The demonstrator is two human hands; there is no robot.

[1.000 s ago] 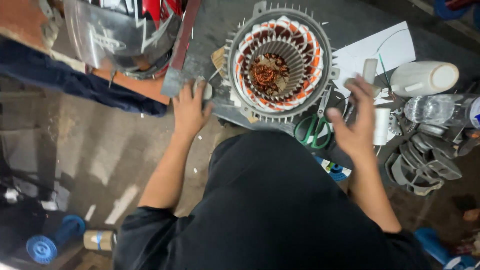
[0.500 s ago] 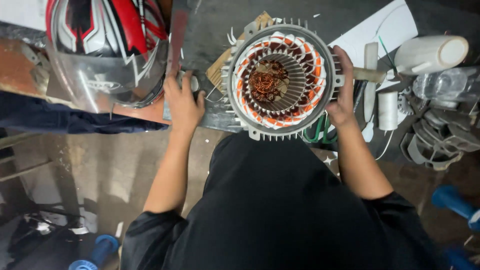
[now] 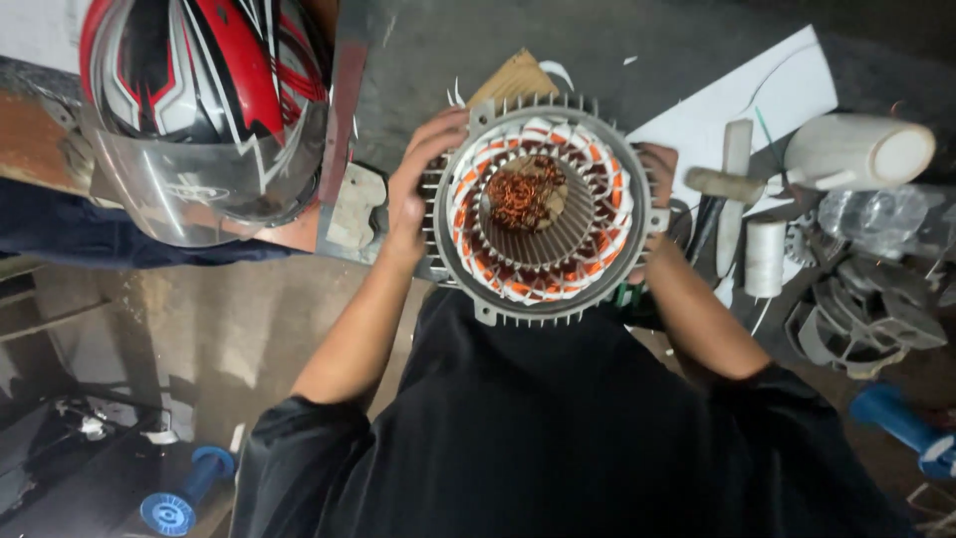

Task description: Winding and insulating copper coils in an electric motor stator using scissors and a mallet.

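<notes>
A person in a black shirt grips a finned motor stator housing [image 3: 539, 211] between both hands at the near edge of a dark worktop [image 3: 637, 50], seen from above. The left hand [image 3: 416, 189] is clasped on the housing's left flank, fingers curled over the cooling fins, while the right hand [image 3: 657, 184] presses against the opposite flank, mostly hidden behind the rim, only fingers and knuckles showing. The round housing sits directly between the two hands, its open bore facing the camera; orange and white insulated windings ring the inside, and a tangle of bare copper wire [image 3: 520, 194] lies at the centre of the bore. To the left of the left hand, a red, white and black helmet [image 3: 204, 110] with a clear visor rests on the worktop, a flat metal bar [image 3: 341, 130] lying between helmet and housing. Beyond the right hand lie a sheet of white paper [image 3: 737, 95], a wooden-handled tool [image 3: 719, 183], a spool of white thread [image 3: 765, 257] and a white plastic bottle on its side [image 3: 856, 149]. A grey plastic fan [image 3: 866, 319] lies further right. On the floor, lower left, stands a blue spool [image 3: 184, 493].
</notes>
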